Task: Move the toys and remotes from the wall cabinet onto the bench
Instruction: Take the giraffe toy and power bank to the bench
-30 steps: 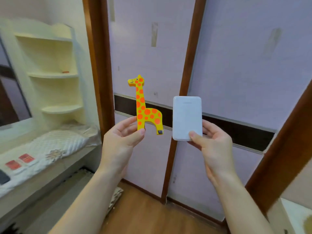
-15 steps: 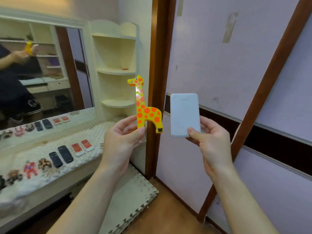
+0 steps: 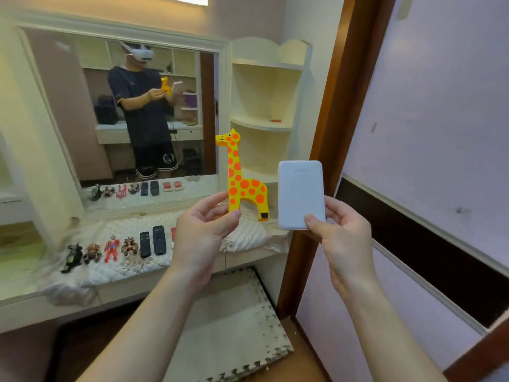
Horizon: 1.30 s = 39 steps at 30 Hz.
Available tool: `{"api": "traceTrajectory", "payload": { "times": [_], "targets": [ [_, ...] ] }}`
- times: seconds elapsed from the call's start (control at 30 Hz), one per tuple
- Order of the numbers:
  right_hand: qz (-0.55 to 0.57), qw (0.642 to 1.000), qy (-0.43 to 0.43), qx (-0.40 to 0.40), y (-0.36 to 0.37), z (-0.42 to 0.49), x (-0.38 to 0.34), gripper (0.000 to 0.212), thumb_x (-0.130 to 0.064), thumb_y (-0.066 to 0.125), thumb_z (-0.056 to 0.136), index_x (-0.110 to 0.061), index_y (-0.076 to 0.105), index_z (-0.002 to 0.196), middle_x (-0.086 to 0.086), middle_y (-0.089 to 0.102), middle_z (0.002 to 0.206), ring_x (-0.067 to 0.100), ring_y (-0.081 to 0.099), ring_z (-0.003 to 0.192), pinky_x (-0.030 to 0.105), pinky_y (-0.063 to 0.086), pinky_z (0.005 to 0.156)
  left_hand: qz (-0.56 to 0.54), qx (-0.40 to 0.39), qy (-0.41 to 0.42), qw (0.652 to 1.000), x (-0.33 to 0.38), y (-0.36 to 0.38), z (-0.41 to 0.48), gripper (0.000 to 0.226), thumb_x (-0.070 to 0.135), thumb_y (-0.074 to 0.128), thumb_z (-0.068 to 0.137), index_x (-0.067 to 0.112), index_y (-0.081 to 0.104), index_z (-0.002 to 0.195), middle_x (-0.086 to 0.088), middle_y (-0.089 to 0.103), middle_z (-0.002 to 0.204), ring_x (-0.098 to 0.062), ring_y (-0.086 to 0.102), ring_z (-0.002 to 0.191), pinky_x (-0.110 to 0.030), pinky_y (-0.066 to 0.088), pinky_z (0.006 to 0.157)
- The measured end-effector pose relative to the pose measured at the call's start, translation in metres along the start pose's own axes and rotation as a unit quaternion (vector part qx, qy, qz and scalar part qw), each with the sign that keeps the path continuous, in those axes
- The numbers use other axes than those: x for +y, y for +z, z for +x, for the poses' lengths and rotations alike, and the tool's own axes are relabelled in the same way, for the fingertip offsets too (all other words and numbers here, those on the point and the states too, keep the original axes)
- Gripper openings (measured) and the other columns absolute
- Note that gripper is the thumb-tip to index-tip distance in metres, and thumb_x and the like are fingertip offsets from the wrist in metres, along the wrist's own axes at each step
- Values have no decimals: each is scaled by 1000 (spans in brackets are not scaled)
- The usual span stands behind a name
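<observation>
Two light, stiff things are held up over the bench (image 3: 248, 260): the left hand (image 3: 202, 235) pinches the flat giraffe (image 3: 242, 183) by a front leg, the right hand (image 3: 341, 238) pinches the smooth, likely slippery white remote (image 3: 300, 191) at its bottom edge

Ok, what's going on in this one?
A person stands facing a bench, both arms raised. The left grip pinches a spotted giraffe toy by its front leg; the right grip holds a flat white device upright. Neither is set down yet. Four toy figures and two black remotes lie in a row on the bench.
</observation>
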State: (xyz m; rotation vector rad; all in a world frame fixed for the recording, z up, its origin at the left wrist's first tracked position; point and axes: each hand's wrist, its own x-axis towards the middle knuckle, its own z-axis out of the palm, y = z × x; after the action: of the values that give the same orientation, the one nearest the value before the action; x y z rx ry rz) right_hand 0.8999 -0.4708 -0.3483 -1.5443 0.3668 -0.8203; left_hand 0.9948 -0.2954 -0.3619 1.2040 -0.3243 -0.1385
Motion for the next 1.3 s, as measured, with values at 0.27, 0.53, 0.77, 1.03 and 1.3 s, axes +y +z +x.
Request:
{"api": "traceTrajectory", "payload": {
  "times": [0.27, 0.53, 0.77, 1.03, 1.3],
  "targets": [
    [21, 997, 36, -69, 34, 69, 31, 44, -3, 69, 85, -17, 59, 125, -6, 69, 108, 3, 67, 96, 29, 58, 82, 9, 70, 3, 997, -18, -3, 47, 40, -4, 69, 83, 10, 65, 120, -14, 73, 99, -24, 69, 94, -36, 58, 87],
    [17, 995, 59, -83, 91, 137, 75, 41, 0, 68, 84, -17, 60, 121, -8, 67, 104, -1, 65, 88, 14, 53, 65, 10, 99, 2, 995, -48, -28, 126, 39, -5, 69, 82, 16, 66, 115, -10, 74, 96, -24, 69, 95, -33, 57, 85],
    [14, 994, 83, -76, 133, 204, 119, 42, 1, 68, 84, -18, 61, 122, -5, 68, 106, 4, 67, 91, 19, 55, 68, 22, 103, -18, 994, -80, -48, 207, 43, -3, 70, 82, 13, 64, 121, -10, 75, 99, -24, 70, 99, -36, 55, 89],
    [27, 986, 129, -98, 164, 278, 178, 44, 6, 65, 84, -12, 60, 123, 1, 67, 109, 16, 67, 97, 22, 57, 68, 19, 144, -52, 988, -132, -59, 283, 39, -7, 70, 81, 13, 68, 115, -5, 71, 86, -15, 68, 85, -32, 54, 84],
    [38, 968, 198, -151, 178, 356, 257, 44, 8, 66, 82, -10, 60, 122, 5, 67, 109, 19, 68, 97, 25, 57, 68, 42, 221, -85, 971, -201, -50, 347, 40, -7, 71, 80, 11, 68, 116, -11, 65, 90, -18, 62, 85, -32, 54, 85]
  ]
}}
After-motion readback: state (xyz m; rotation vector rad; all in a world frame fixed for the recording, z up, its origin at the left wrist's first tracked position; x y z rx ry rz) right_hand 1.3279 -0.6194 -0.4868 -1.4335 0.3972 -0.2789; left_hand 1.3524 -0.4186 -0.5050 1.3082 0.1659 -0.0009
